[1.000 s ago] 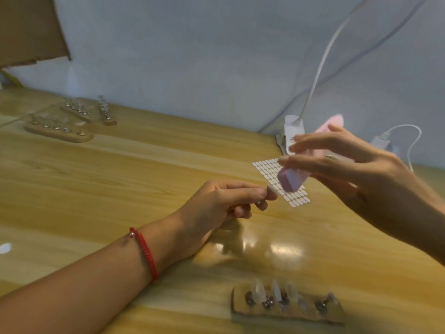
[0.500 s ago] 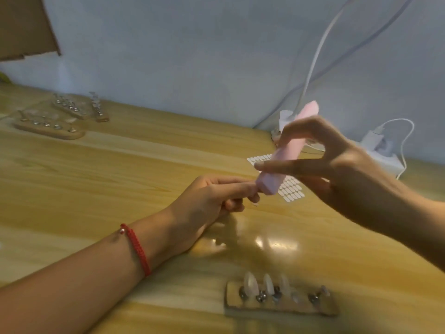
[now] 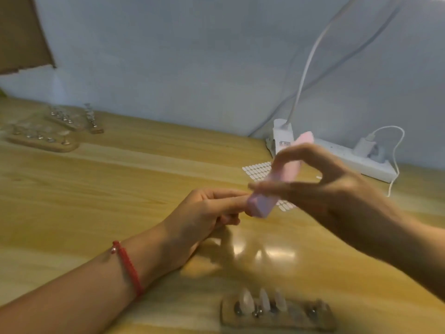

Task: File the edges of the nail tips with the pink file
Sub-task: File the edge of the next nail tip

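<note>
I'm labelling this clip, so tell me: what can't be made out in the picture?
Head view:
- The nail tip: hidden behind the file end, at the left hand fingertips.
- The right hand: motion-blurred, fingers smeared.
- The near holder: blurred, tip count unclear.
- The far holders: small and blurred.

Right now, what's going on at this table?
A person is filing by hand. The right hand grips the pink file, tilted with its lower end against the fingertips of the left hand. The left hand pinches there; the nail tip it presumably holds is too blurred to see. A wooden holder carrying three standing nail tips sits at the near edge of the table.
</note>
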Tool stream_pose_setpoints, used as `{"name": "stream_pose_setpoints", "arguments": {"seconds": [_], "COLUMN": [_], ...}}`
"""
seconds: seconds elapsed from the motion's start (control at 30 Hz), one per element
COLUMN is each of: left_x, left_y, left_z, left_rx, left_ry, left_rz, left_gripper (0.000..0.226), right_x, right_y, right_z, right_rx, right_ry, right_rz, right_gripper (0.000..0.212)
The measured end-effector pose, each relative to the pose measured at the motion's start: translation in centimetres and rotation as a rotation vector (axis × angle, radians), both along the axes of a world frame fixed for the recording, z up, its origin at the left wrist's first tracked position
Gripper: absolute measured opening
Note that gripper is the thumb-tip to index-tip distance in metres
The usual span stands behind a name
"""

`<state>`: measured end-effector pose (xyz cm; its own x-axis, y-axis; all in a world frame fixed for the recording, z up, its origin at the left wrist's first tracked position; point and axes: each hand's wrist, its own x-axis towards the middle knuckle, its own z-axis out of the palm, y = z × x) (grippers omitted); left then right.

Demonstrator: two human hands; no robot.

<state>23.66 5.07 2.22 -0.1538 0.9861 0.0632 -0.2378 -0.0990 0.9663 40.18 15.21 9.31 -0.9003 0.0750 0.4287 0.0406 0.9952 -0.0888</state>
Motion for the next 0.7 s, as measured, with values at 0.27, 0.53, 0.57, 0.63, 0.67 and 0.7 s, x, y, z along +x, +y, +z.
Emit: {"name": "stream_pose_setpoints", "arguments": {"seconds": [0.27,0.53,0.57,0.63,0.67,0.7], "left_x": [0.1,0.5,0.6,0.7,0.8,0.8], "left_y": [0.0,-0.2,-0.2,-0.3,-0.4,-0.3], "left_z": [0.0,0.0,0.0,0.1,0.2,0.1], "left_rx": [-0.027,-0.028,-0.041,-0.065,-0.062,-0.044], "left_ry": [-0.012,0.077,0.077,0.079,0.087,0.103], "left_rz": [0.043,0.099,0.111,0.129,0.125,0.114], "left_gripper": [0.016,0.023,0.024,0.033,0.034,0.030], "right_x": [0.0,0.2,0.3,0.6,0.7,0.9], "right_y": [-0.1,-0.4,-0.7,-1.6,-1.6,-1.2], "right_z": [-0.7,-0.7,-1.0,-2.5,-2.7,-2.4], "right_rx": [0.130,0.129,0.114,0.146,0.140,0.125], "right_ry": [0.075,0.067,0.066,0.026,0.024,0.034], "right_rz": [0.050,0.037,0.050,0.159,0.182,0.155], "right_gripper": [0.031,0.035,0.034,0.035,0.035,0.036]}}
